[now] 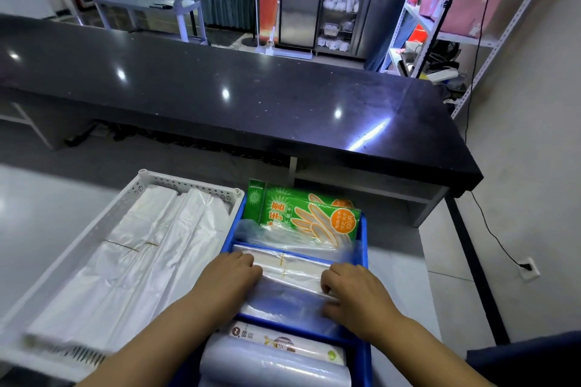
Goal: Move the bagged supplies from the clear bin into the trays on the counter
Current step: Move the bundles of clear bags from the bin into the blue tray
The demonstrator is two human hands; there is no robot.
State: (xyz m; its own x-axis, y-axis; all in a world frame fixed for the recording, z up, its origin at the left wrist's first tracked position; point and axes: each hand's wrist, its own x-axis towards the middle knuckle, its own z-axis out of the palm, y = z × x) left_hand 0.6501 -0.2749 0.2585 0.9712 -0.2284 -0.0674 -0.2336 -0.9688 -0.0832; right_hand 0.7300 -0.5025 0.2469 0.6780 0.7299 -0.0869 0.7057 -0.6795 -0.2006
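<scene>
We press both hands on clear bag stack (292, 280) in blue tray (363, 248): left hand (231, 276) fingers flat together, right hand (352, 289) fingers curled at edge. Judged light, floppy, slippery; grip short ends. Beyond fingertips, glove packet (301, 210).

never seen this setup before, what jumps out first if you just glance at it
Two bare hands, left hand and right hand, press on a bundle of clear plastic bags in the middle compartment of a blue divided tray. Behind it, a bright green glove packet stands out in the far compartment. To the left, a white perforated tray holds folded white bags.
</scene>
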